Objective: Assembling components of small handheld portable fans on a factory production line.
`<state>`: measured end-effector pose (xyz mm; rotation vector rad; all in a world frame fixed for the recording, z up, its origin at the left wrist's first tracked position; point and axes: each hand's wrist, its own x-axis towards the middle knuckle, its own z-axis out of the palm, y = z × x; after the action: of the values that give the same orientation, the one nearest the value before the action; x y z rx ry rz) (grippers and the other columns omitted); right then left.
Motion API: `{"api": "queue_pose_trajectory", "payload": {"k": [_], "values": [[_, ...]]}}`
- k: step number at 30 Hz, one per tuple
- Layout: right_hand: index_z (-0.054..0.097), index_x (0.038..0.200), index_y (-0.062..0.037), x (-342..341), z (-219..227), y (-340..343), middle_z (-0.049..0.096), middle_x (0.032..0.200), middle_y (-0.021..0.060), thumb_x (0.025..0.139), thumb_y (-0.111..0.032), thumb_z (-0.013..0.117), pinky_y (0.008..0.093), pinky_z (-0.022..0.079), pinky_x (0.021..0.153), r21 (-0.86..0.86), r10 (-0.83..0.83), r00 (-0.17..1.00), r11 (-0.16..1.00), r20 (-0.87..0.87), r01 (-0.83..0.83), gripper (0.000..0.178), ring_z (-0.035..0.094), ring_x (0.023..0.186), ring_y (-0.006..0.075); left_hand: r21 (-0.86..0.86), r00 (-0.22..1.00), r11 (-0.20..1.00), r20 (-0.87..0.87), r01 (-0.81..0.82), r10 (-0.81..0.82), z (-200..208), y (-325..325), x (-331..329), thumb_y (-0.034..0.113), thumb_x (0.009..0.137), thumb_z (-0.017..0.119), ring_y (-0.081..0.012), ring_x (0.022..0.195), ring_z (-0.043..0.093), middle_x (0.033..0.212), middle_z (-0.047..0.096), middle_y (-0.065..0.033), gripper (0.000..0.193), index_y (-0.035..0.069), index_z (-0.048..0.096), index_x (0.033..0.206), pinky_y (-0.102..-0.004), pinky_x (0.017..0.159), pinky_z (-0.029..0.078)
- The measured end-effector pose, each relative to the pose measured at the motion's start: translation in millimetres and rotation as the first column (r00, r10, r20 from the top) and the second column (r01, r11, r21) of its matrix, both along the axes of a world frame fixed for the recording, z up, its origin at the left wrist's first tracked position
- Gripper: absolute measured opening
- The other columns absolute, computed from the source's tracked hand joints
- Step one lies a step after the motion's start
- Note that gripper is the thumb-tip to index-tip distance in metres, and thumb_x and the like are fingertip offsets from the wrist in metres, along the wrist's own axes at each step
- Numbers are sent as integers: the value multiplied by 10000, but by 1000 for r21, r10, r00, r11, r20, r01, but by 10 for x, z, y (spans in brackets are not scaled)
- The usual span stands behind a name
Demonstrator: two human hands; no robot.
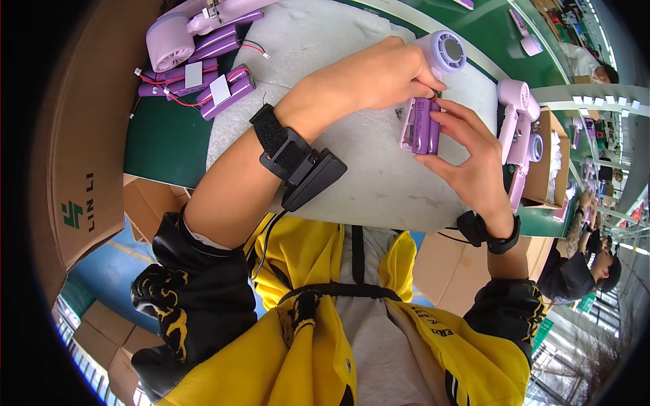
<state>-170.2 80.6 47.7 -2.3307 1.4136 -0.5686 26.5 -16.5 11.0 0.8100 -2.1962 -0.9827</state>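
Observation:
A lilac handheld fan (pixel 443 51) lies on the white foam sheet, its round head pointing away from me and its handle opened. In the handle's pink shell (pixel 407 128) sits a purple battery pack (pixel 425 127) of two cells side by side. My left hand (pixel 396 76) reaches across from the left, fingers pinched together at the joint between fan head and battery pack; what they pinch is hidden. My right hand (pixel 472 152) grips the handle from the right, fingers along the pack's side and thumb at its lower end.
Purple battery packs with red and black wires (pixel 230 91) lie at the left, beside another fan (pixel 169 42). Several pink fans (pixel 516 128) are piled on the right, next to a cardboard box (pixel 556 162). A large carton (pixel 81 135) stands far left. Other people sit along the line at right.

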Motion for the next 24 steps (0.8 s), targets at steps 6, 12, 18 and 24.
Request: {"api": "queue_pose_trajectory", "payload": {"k": [6, 12, 18, 24], "values": [[670, 1025, 3, -3, -8, 4, 607, 1296, 151, 642, -39, 859, 337, 571, 855, -63, -34, 999, 998, -43, 32, 429, 677, 1028, 269, -9, 1000, 1000, 15, 26, -26, -6, -15, 3, 81, 906, 603, -336, 899, 677, 997, 705, -175, 263, 112, 702, 1149, -391, 802, 526], [673, 1006, 1, 3, 2, 0, 611, 1292, 149, 634, -42, 865, 335, 571, 863, -81, -37, 996, 996, -79, 30, 421, 685, 1001, 262, -28, 999, 999, 5, 34, -34, 31, 29, 3, 105, 927, 594, -336, 860, 678, 990, 707, -169, 249, 119, 701, 1152, -387, 770, 524], [633, 1021, -7, 25, -31, -31, 603, 1237, 121, 632, -43, 867, 327, 580, 807, -20, -74, 997, 997, 13, 74, 456, 670, 995, 255, -50, 1000, 999, -15, 12, -13, 12, 13, -10, 180, 925, 634, -282, 723, 666, 901, 715, -163, 247, 131, 704, 1157, -347, 689, 510], [571, 1101, -32, 158, 8, -169, 544, 1190, 94, 624, -49, 874, 336, 565, 768, 71, -101, 991, 993, 84, 95, 566, 630, 977, 231, 75, 997, 996, 62, 46, -51, 132, -16, 70, 216, 791, 757, -229, 682, 637, 812, 707, -142, 344, 134, 723, 1124, -316, 680, 500]]}}
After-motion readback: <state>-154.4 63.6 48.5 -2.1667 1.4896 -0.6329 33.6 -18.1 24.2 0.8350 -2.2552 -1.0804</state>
